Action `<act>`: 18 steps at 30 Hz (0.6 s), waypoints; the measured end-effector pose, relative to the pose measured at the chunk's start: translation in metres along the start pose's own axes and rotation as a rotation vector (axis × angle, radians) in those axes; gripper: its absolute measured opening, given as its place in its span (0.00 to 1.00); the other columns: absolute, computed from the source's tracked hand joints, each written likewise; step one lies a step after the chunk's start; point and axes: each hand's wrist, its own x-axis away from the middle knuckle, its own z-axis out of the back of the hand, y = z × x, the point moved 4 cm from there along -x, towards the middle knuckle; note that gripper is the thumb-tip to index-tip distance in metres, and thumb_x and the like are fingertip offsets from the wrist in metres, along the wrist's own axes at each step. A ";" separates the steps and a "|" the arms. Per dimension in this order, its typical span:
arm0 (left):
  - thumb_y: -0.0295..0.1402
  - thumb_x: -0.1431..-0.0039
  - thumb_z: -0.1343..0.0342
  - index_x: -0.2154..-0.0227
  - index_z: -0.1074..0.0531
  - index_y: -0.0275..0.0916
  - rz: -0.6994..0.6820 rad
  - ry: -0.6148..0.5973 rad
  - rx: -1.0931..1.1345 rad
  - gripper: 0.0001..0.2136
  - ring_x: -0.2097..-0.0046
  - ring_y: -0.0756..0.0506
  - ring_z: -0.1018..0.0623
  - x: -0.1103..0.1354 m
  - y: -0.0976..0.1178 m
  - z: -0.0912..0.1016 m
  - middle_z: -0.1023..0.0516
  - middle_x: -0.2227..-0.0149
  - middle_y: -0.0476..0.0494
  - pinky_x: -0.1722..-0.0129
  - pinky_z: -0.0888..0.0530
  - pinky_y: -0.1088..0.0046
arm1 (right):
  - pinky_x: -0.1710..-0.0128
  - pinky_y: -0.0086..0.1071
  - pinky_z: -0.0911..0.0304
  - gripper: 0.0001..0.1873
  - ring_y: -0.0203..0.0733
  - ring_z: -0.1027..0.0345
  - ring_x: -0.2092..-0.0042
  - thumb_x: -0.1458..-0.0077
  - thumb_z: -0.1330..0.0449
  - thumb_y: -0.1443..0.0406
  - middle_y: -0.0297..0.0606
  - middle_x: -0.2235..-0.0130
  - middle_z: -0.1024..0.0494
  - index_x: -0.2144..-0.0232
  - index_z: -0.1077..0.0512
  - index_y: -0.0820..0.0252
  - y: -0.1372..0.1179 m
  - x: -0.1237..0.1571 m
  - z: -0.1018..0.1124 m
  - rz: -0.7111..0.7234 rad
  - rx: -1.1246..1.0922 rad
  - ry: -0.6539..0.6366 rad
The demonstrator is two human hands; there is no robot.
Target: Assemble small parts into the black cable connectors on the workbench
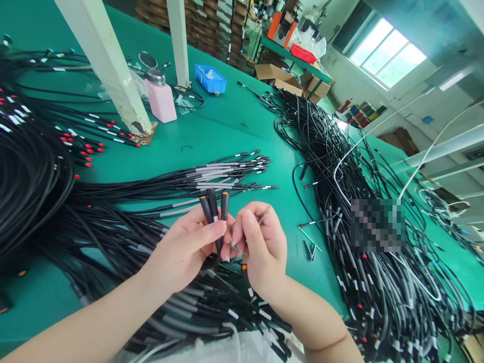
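Observation:
Between the thumb and fingers of my left hand (185, 242) are several black cable connectors (214, 205), upright and bunched, two showing orange ends. Close against it, my right hand (266, 249) is closed in a pinch. A thin dark piece sticks out by its index finger, and a bit of green shows between the two hands; what the fingers grip I cannot make out. Just below the right hand hangs another black connector with an orange end (244, 269). Under both hands lie black cables (189, 297) with grey ribbed sleeves and white labels.
A coiled cable bundle (30, 161) lies left, and a long cable heap (333, 166) right. Behind stand a pink bottle (162, 101), a blue tray (210, 79) and white posts (109, 65). Small snips (310, 250) and a green stick (310, 238) lie on the green table (234, 121).

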 end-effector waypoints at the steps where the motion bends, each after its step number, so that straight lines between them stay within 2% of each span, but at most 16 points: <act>1: 0.39 0.53 0.19 0.72 0.14 0.40 0.006 -0.002 -0.001 0.12 0.78 0.50 0.21 0.000 -0.001 0.000 0.18 0.77 0.49 0.75 0.20 0.78 | 0.81 0.24 0.35 0.17 0.28 0.34 0.81 0.32 0.33 0.52 0.22 0.74 0.26 0.65 0.31 0.55 0.000 0.000 0.000 0.006 0.007 0.013; 9: 0.37 0.49 0.21 0.73 0.17 0.38 -0.035 0.002 -0.109 0.12 0.77 0.51 0.21 -0.002 -0.007 -0.003 0.18 0.76 0.50 0.76 0.20 0.79 | 0.82 0.26 0.34 0.15 0.30 0.36 0.81 0.34 0.32 0.52 0.23 0.76 0.28 0.63 0.29 0.54 0.000 0.008 0.010 0.028 0.018 0.072; 14: 0.32 0.39 0.28 0.68 0.18 0.40 -0.103 0.010 -0.197 0.05 0.77 0.52 0.22 -0.004 -0.015 -0.006 0.21 0.75 0.53 0.78 0.23 0.80 | 0.80 0.26 0.34 0.17 0.28 0.36 0.82 0.36 0.30 0.51 0.23 0.75 0.27 0.64 0.29 0.55 0.002 0.009 0.020 -0.040 0.024 0.048; 18: 0.33 0.38 0.29 0.69 0.21 0.39 -0.108 0.006 -0.250 0.07 0.77 0.51 0.23 -0.006 -0.020 -0.009 0.22 0.75 0.53 0.78 0.23 0.79 | 0.79 0.26 0.34 0.17 0.29 0.35 0.82 0.37 0.30 0.51 0.23 0.76 0.27 0.64 0.30 0.55 0.003 0.009 0.028 -0.085 0.025 0.033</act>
